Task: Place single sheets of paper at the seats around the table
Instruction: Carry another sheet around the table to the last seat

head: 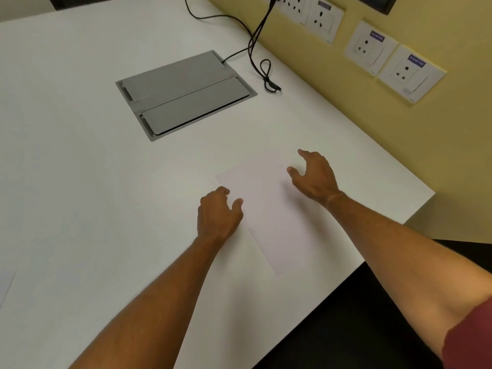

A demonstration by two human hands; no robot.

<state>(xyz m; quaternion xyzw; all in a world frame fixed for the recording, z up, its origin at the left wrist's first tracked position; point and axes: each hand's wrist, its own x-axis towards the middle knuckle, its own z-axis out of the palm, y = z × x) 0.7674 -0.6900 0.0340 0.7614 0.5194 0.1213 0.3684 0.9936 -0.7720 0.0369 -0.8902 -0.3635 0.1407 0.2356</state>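
A single white sheet of paper (269, 209) lies flat on the white table (93, 182), near its right end. My left hand (218, 214) sits at the sheet's left edge, its fingers loosely curled, thumb tip over the paper. My right hand (314, 177) hovers over the sheet's right far corner with fingers spread and relaxed, holding nothing. Whether either hand touches the sheet is unclear. The corner of another sheet (6, 286) shows at the far left edge of the view.
A grey flip-lid cable box (183, 97) is set into the table's middle. A black cable (255, 41) runs from the wall sockets (396, 73) on the yellow wall to the box. The table's right edge (399, 235) drops to a dark floor.
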